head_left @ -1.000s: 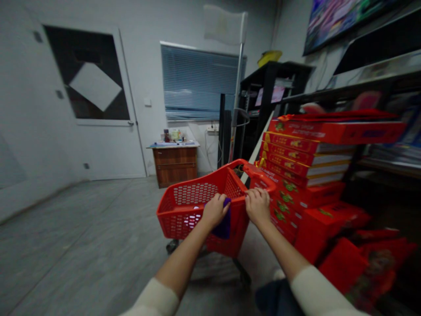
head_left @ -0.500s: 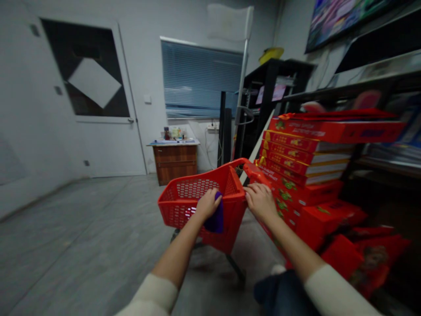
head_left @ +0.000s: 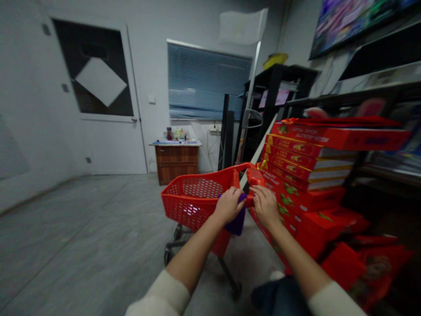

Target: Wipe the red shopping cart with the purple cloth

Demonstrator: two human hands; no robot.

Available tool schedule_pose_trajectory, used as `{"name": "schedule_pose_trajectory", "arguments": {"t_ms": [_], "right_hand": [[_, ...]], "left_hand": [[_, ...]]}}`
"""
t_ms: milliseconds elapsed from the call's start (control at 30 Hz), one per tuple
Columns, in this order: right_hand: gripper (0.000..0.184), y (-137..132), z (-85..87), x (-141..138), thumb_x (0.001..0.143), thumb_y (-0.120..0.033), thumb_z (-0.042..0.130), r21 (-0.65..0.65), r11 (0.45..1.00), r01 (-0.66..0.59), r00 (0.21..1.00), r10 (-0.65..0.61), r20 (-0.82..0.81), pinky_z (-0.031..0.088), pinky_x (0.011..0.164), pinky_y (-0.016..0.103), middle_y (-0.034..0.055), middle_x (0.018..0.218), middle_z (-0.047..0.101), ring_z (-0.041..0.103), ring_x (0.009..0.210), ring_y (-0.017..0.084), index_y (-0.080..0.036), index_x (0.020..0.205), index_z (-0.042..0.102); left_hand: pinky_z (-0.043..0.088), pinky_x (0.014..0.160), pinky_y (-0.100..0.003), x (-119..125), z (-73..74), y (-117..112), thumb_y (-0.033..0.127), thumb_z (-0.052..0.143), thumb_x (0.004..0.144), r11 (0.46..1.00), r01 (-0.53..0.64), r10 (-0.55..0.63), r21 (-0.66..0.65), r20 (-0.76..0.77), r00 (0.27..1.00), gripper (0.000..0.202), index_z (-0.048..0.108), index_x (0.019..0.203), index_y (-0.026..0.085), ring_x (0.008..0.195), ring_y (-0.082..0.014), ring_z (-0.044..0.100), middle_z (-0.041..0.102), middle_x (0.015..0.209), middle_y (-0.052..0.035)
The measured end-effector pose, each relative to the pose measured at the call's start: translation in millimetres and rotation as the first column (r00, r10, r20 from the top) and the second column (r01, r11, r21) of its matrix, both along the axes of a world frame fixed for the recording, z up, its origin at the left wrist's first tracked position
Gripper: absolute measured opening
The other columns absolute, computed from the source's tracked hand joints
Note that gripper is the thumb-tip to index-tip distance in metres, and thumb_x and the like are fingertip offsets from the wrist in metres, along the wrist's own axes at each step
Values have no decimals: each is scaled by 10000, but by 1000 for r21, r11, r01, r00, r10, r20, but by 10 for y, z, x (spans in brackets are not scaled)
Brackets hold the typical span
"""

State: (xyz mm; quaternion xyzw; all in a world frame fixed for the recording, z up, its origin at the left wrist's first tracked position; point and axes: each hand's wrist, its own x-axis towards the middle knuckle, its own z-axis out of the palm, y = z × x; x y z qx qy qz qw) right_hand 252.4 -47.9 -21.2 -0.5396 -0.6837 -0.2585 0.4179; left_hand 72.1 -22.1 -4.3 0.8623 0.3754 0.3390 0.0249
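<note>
A red plastic shopping cart (head_left: 187, 210) with perforated basket walls stands on the floor in front of me. Closed around a purple cloth (head_left: 237, 224), my left hand (head_left: 229, 205) lies at the near upper rim by the handle end; part of the cloth hangs below my fingers. My right hand (head_left: 265, 205) is curled over the cart's red handle end, just right of the left hand. My palms hide parts of the rim and handle.
Stacked red boxes (head_left: 296, 164) rise close on the right, below a dark shelf. Behind the cart are a wooden cabinet (head_left: 177, 162) with small bottles on top, a blind-covered window (head_left: 207, 81) and a metal pole. A white door (head_left: 112, 145) is at the left.
My left hand with the purple cloth has slid right along the cart's rim, closer to my right hand. The cart has turned slightly, and more of its wheels show.
</note>
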Motion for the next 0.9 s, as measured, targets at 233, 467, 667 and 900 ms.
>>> {"name": "schedule_pose_trajectory", "arguments": {"t_ms": [233, 467, 667, 900], "right_hand": [[434, 132, -223, -60, 981, -310, 286, 131, 991, 34, 976, -5, -216, 361, 1076, 531, 156, 1309, 587, 451, 1291, 276, -167, 1286, 560], [436, 32, -147, -124, 986, -290, 275, 76, 996, -38, 987, 49, -155, 391, 1054, 473, 109, 1226, 660, 513, 1215, 250, -186, 1225, 624], [456, -19, -10, -99, 970, -258, 271, 51, 997, -54, 988, 61, -144, 411, 1026, 437, 91, 1213, 678, 535, 1179, 231, -192, 1235, 637], [358, -157, 208, -602, 931, -253, 420, -42, 998, 43, 987, -36, 155, 338, 1055, 431, 107, 1260, 657, 516, 1205, 261, -187, 1169, 679]], "left_hand": [[467, 950, -310, -341, -97, 163, 369, 423, 982, 982, -139, 142, -126, 18, 990, 219, 561, 1087, 233, 1054, -186, 583, 598, 1096, -49], [490, 909, -306, -38, 130, -34, 404, 451, 968, 998, -32, 34, -47, 31, 999, 259, 556, 1143, 244, 1023, -188, 600, 589, 1116, -53], [459, 1008, -335, -444, -249, 202, 341, 453, 961, 1000, 17, -18, 4, 290, 957, 232, 576, 1108, 210, 1086, -189, 571, 607, 1102, -71], [463, 1035, -393, -366, -422, 208, 367, 441, 973, 993, -93, 61, 73, 354, 933, 274, 573, 1163, 220, 1140, -209, 559, 595, 1181, -93]]}}
